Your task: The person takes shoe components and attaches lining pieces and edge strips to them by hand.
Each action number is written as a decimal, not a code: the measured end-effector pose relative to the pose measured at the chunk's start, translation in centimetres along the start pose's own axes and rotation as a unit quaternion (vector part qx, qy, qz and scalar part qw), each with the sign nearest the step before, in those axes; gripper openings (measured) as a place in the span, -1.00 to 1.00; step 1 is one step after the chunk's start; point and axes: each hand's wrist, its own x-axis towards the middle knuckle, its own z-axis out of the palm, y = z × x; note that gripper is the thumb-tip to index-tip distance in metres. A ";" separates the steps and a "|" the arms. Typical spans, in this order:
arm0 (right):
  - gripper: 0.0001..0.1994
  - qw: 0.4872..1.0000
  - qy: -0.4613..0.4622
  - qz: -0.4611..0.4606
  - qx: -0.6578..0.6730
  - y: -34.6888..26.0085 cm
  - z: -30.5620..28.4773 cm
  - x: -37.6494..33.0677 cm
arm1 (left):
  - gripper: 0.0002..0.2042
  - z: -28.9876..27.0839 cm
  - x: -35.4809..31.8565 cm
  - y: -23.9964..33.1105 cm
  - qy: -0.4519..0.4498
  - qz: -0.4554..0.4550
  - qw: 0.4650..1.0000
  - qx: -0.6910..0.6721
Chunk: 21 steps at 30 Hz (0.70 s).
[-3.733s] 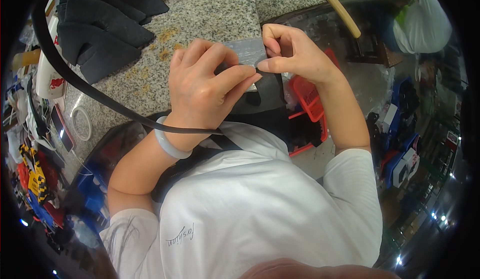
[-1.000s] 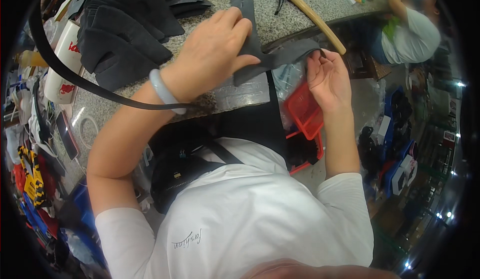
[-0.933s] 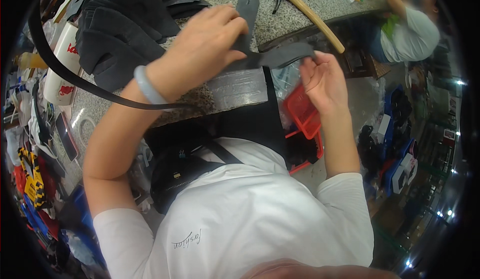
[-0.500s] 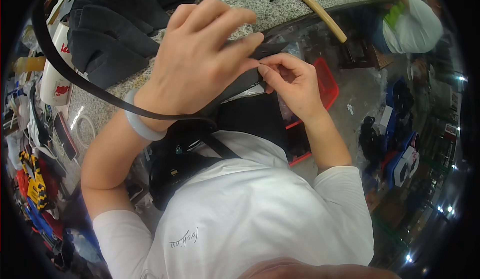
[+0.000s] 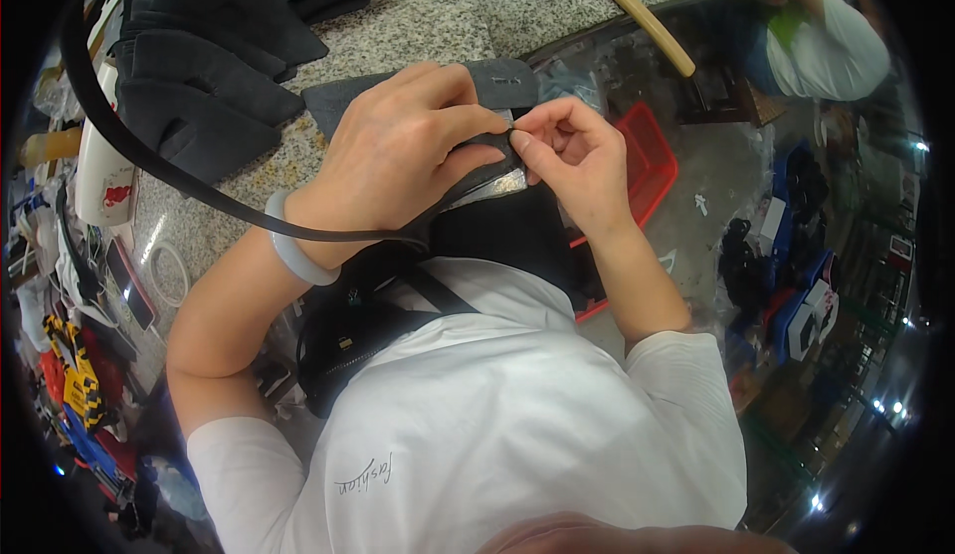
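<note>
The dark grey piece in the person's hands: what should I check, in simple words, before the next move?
1. Right hand gripping the dark grey piece: ok, thumb and forefinger pinch it.
2. Left hand at the piece: ok, its fingertips are beside the right hand's.
3. Anything small between the fingertips: cannot tell, too tiny to see.
4. Wooden handle out of the way: ok, it lies apart from both hands.
5. Stack of dark pieces clear of the left hand: ok, apart.
6. Black strap clear of the left wrist: cannot tell, it crosses the view there.
</note>
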 end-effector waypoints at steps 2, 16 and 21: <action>-0.86 0.999 -0.011 0.024 0.037 0.4 -0.4 0.7 | -0.72 -0.2 0.2 0.0 0.004 0.022 1.000 0.020; -0.88 0.983 -0.130 0.089 0.095 0.5 -1.6 2.9 | -0.74 -0.2 0.0 0.3 0.010 0.040 0.997 0.060; -0.88 0.983 -0.164 0.076 0.011 -0.7 -1.6 3.7 | -0.78 0.3 -0.3 0.4 0.033 0.011 0.999 0.031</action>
